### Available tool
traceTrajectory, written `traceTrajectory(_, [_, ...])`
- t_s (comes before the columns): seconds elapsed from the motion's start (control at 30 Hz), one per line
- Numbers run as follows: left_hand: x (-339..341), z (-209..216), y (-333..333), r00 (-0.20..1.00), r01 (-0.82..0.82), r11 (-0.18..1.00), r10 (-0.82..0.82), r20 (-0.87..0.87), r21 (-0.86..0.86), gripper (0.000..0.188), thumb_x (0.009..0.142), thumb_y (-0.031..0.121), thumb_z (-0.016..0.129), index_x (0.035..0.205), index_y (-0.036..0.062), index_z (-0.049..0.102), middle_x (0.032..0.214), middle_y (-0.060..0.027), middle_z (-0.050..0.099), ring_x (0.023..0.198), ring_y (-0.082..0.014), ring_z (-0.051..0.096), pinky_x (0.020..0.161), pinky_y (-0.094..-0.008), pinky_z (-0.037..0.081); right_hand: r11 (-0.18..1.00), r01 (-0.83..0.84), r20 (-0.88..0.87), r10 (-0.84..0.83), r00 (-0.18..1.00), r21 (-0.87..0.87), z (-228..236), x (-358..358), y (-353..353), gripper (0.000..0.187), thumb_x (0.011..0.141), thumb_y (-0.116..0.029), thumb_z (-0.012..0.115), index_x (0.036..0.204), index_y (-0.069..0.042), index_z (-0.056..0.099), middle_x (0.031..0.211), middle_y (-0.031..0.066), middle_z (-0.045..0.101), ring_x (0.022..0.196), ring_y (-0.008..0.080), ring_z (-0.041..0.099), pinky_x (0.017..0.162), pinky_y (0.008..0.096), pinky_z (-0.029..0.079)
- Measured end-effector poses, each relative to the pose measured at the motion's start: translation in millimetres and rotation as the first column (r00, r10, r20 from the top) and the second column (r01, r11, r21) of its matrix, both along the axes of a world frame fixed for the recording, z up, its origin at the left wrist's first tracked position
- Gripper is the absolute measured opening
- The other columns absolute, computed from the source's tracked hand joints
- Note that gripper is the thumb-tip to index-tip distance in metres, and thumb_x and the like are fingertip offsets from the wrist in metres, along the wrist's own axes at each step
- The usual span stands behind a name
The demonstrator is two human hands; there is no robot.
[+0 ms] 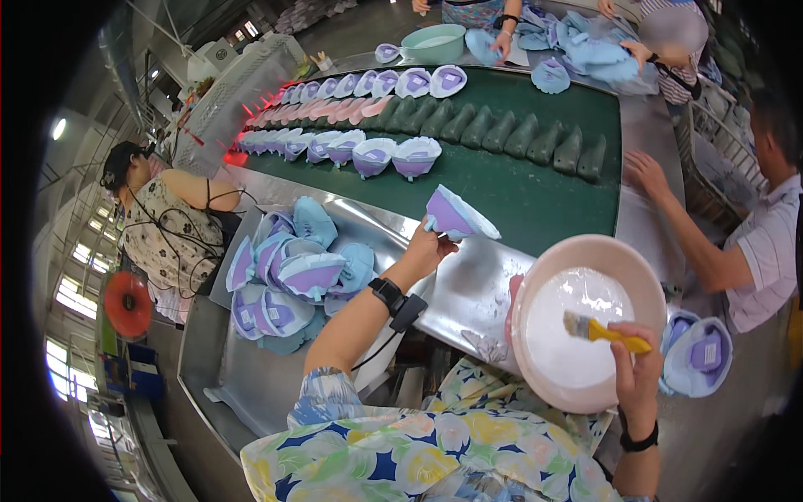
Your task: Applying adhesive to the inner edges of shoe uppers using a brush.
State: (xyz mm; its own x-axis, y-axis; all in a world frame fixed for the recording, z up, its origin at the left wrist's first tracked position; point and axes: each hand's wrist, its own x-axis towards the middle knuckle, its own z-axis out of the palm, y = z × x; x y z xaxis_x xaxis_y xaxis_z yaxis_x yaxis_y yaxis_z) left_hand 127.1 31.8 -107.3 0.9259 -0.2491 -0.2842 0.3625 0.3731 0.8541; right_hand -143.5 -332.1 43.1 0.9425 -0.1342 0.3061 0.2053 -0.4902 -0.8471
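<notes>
My left hand (427,251) is closed on a purple and light blue shoe upper (457,212), held up over the near edge of the green conveyor belt (544,226). In my right hand (638,360) is the yellow handle of a paintbrush (609,332); its bristles hang over a pale pink basin (529,335). White liquid (577,301) fills the bottom of the basin. Beside my left forearm, a heap of similar shoe uppers (309,274) lies in a metal tray (230,410).
Dark green shoe lasts (523,138) line the belt's middle, with pink insole-like pieces (335,109) farther left. Uppers (416,157) stand in rows on both sides. A co-worker's hand (646,173) rests by the belt's right edge; more people stand left and across. A green basin (433,43) sits beyond.
</notes>
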Motion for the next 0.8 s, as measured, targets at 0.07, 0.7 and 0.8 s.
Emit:
traceTrajectory(0.07, [20.6,-5.3,-7.8,0.998,-0.062,0.998,0.062,0.006,0.026,0.036,0.106,0.016,0.046,0.142,0.0164,0.044,0.127,-0.0103,0.059,0.105,-0.0264,0.064,0.079,-0.0404,0.059,0.999,0.032,-0.078,-0.031,0.996,0.015,-8.5,-3.0,-3.3,0.021,0.091,0.000,0.065,0.112,-0.002,0.061,0.108,0.0136,0.070,0.102,0.0265,0.067,0.091,0.0340,0.050])
traceTrajectory(0.7, [82.8,-34.4,-108.0,0.501,-0.233,0.265,-0.792,0.349,0.936,0.067,0.087,0.047,0.071,0.140,0.0090,0.055,0.149,-0.0206,0.044,0.136,-0.0431,0.040,0.112,-0.0533,0.035,0.989,0.151,-0.276,-0.145,0.950,-0.002,-13.0,-1.1,-5.4,0.018,0.091,-0.002,0.064,0.108,0.000,0.060,0.105,0.0147,0.071,0.096,0.0269,0.068,0.090,0.0345,0.051])
traceTrajectory(0.8, [75.2,-42.7,-126.1,0.656,-0.206,0.292,-0.667,0.353,0.934,0.088,0.078,0.049,0.079,0.149,0.0112,0.043,0.153,-0.0222,0.034,0.137,-0.0447,0.038,0.113,-0.0527,0.034,0.993,0.112,-0.301,-0.097,0.949,0.035,-14.4,-7.4,-10.9,0.018,0.096,-0.003,0.061,0.113,0.002,0.056,0.112,0.0160,0.066,0.104,0.0221,0.064,0.095,0.0327,0.048])
